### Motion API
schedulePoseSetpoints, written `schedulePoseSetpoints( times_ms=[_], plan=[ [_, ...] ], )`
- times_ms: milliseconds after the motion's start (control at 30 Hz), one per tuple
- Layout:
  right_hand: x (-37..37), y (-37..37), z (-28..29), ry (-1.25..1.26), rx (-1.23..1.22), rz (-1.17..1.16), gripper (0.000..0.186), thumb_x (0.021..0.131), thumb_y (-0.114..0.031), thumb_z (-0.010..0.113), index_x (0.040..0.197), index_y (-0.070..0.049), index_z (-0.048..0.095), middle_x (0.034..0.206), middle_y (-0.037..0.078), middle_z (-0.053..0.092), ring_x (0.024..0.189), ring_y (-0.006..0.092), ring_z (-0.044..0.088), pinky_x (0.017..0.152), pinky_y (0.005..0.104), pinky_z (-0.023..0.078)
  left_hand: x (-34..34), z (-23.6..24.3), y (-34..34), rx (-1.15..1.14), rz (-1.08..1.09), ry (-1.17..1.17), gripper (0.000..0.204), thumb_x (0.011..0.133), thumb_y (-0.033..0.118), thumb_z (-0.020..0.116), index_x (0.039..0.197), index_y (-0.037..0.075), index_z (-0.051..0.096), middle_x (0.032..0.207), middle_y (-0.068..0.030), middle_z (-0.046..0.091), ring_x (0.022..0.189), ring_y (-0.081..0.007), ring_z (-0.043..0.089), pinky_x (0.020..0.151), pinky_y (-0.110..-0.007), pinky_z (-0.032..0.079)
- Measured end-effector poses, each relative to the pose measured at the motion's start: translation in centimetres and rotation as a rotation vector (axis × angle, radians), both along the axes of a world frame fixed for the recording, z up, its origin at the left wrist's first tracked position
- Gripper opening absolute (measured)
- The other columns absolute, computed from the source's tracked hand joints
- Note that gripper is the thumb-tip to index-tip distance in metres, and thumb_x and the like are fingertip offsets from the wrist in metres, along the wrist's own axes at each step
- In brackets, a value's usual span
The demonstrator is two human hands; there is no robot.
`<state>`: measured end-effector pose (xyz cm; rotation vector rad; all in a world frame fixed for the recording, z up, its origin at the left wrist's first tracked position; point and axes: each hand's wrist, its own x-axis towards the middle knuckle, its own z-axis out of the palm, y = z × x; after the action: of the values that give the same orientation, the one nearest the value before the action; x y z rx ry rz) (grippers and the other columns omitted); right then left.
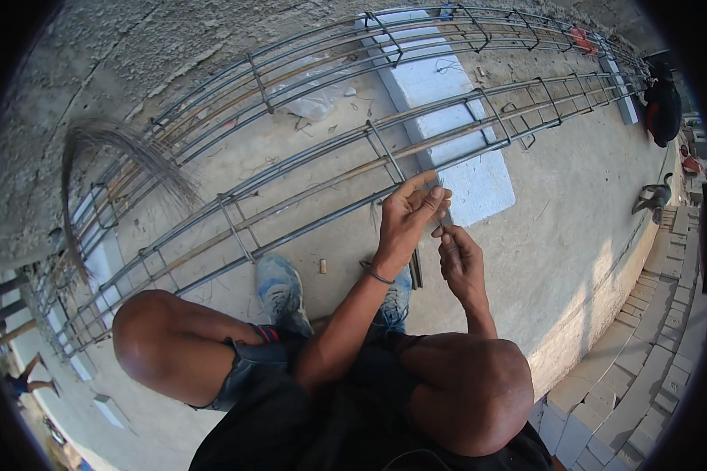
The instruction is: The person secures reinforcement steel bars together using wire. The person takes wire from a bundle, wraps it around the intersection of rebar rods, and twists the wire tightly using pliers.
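My left hand [409, 218] is raised in front of me beside the nearer rebar cage, its fingers closed on a few thin tie wires [441, 188]. Just below and to its right, my right hand [461, 261] pinches at the lower part of the wires, fingertips close to the left hand. The cage [314, 224] is made of long steel rods with square stirrups and runs from lower left to upper right. Its front rod passes just behind my left hand. A large bundle of loose tie wire [133, 145] hangs bent over the cages at the left.
A white foam block [479, 188] lies under both cages. Behind is a second rebar cage [263, 82], with a clear plastic bag [314, 102] by it. To the right are a cat [653, 198], a crouching person [664, 106] and stacked blocks [636, 353]. My shoes [281, 290] stand near the front rod.
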<state>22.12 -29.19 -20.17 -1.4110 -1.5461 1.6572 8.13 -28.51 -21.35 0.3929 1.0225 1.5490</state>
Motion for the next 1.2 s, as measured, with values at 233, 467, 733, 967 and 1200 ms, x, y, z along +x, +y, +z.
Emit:
schedulePoseSetpoints(
  times_ms=[233, 467, 733, 967, 1200],
  plan=[
    [2.1, 0.6, 1.7, 0.343, -0.24, 0.056, 0.021, 0.098, -0.022, 0.045, 0.099, -0.004, 0.055, 0.054, -0.005, 0.034, 0.042, 0.0038, 0.029, 0.038, 0.0205, 0.027, -2.1, 0.1, 0.3, 0.177, -0.274, -0.383, 0.049, 0.087, 0.019, 0.063, 0.127, -0.003, 0.046, 0.101, -0.0148, 0.064, 0.091, -0.0215, 0.064, 0.08, -0.034, 0.054],
    [0.1, 0.9, 2.5, 0.499, -0.378, -0.051, 0.025, 0.099, -0.024, 0.043, 0.105, -0.003, 0.054, 0.052, -0.003, 0.037, 0.039, 0.0053, 0.031, 0.037, 0.0207, 0.03, -0.6, -0.2, -0.1, 0.154, -0.151, -0.317, 0.031, 0.087, 0.012, 0.062, 0.112, -0.005, 0.058, 0.094, -0.0122, 0.064, 0.085, -0.0189, 0.063, 0.079, -0.033, 0.054],
    [-0.8, 0.6, 1.1, 0.033, 0.04, -0.225, 0.019, 0.095, -0.02, 0.052, 0.099, -0.002, 0.056, 0.059, 0.004, 0.056, 0.045, 0.0047, 0.045, 0.04, 0.0202, 0.037, -0.2, 0.6, 0.0, 0.016, -0.023, 0.06, 0.017, 0.087, 0.011, 0.063, 0.093, -0.005, 0.066, 0.083, -0.0119, 0.067, 0.078, -0.0166, 0.065, 0.072, -0.029, 0.055],
    [-0.6, 1.3, 0.8, 0.094, 0.086, -0.222, 0.019, 0.094, -0.018, 0.054, 0.1, 0.001, 0.058, 0.066, 0.006, 0.061, 0.049, 0.0061, 0.05, 0.045, 0.0204, 0.041, 0.0, 0.4, 0.1, 0.015, 0.001, 0.129, 0.018, 0.085, 0.011, 0.065, 0.093, -0.005, 0.067, 0.084, -0.0122, 0.068, 0.077, -0.0169, 0.065, 0.074, -0.029, 0.054],
    [-0.6, 1.7, 2.1, 0.052, -0.055, -0.162, 0.024, 0.094, -0.019, 0.055, 0.107, 0.002, 0.058, 0.068, 0.007, 0.063, 0.05, 0.0074, 0.052, 0.046, 0.0211, 0.042, -0.4, 0.2, 0.1, 0.007, -0.055, 0.18, 0.018, 0.085, 0.011, 0.066, 0.094, -0.005, 0.068, 0.085, -0.0129, 0.068, 0.078, -0.016, 0.064, 0.073, -0.028, 0.053]
  ],
)
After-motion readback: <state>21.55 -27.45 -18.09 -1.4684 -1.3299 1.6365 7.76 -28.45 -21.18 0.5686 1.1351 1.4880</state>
